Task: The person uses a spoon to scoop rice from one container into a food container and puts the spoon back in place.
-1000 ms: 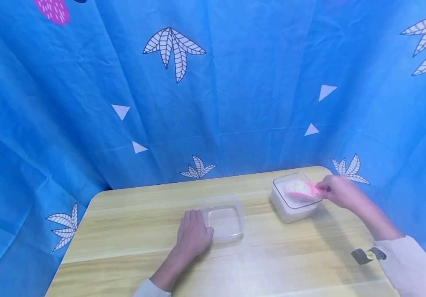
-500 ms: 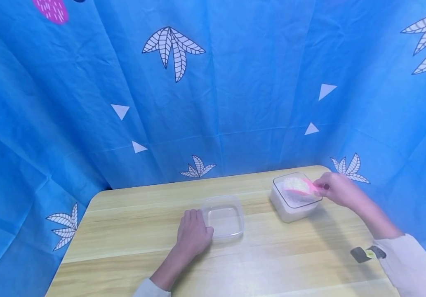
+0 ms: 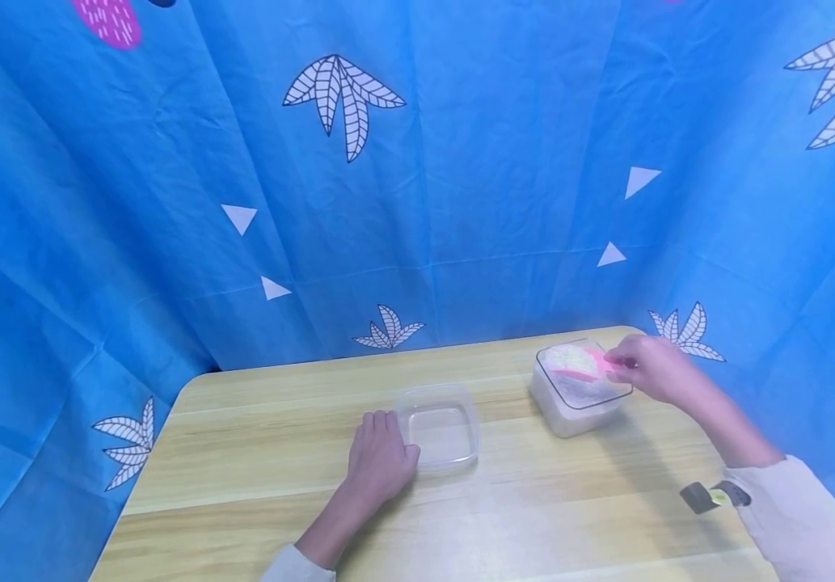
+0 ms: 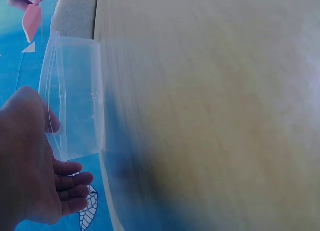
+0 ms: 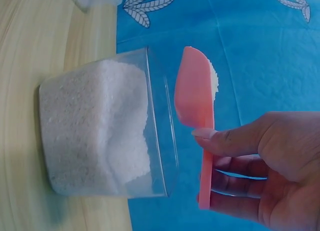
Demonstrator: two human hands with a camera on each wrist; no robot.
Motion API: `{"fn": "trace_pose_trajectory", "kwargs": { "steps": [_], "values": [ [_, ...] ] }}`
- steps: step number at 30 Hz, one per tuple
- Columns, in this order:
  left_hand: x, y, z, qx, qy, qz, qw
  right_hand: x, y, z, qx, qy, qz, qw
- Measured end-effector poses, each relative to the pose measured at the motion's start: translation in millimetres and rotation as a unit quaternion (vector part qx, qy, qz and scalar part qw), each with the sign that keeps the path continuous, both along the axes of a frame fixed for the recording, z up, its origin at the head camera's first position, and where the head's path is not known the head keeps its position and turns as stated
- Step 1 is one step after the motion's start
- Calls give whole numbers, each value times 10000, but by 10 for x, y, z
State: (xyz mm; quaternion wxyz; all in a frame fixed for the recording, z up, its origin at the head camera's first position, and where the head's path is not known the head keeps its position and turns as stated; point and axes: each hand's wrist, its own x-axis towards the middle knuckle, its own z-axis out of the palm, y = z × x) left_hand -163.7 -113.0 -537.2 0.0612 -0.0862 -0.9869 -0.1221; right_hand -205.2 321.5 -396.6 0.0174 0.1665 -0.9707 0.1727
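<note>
My right hand (image 3: 660, 368) pinches the handle of a pink scoop (image 5: 194, 91) between thumb and fingers. The scoop is heaped with white grains that look like rice, and it hangs just above the mouth of a clear square canister (image 3: 573, 422). More of the same grain (image 5: 82, 136) fills most of that canister, its surface sloping. To the left, my left hand (image 3: 381, 457) holds the near left side of a shallow clear plastic container (image 4: 80, 101). The thumb lies at its rim, with the other fingers curled by its outer side. No contents show in this container.
A pale wooden table (image 3: 257, 453) bears both vessels, with a gap between them. Behind it and at the sides hangs a blue patterned curtain (image 3: 490, 202), close to the table's back edge.
My right hand has moved slightly left with the loaded scoop, which now sits over the left part of the canister's mouth. My left hand and the shallow container have stayed in place.
</note>
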Motion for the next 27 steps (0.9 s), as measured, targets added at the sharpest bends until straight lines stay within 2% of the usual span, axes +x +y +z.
{"fn": "trace_pose_trajectory", "kwargs": {
  "steps": [5, 21, 27],
  "values": [
    [2, 0, -4, 43, -8, 2, 10000, 6, -88, 7, -73, -33, 18, 10000],
    [9, -7, -25, 86, -58, -6, 9999, -37, -407, -15, -56, 346, 561, 9978],
    [2, -10, -9, 52, -69, 1, 10000, -79, -531, -19, -196, 463, 611, 9969]
  ]
}}
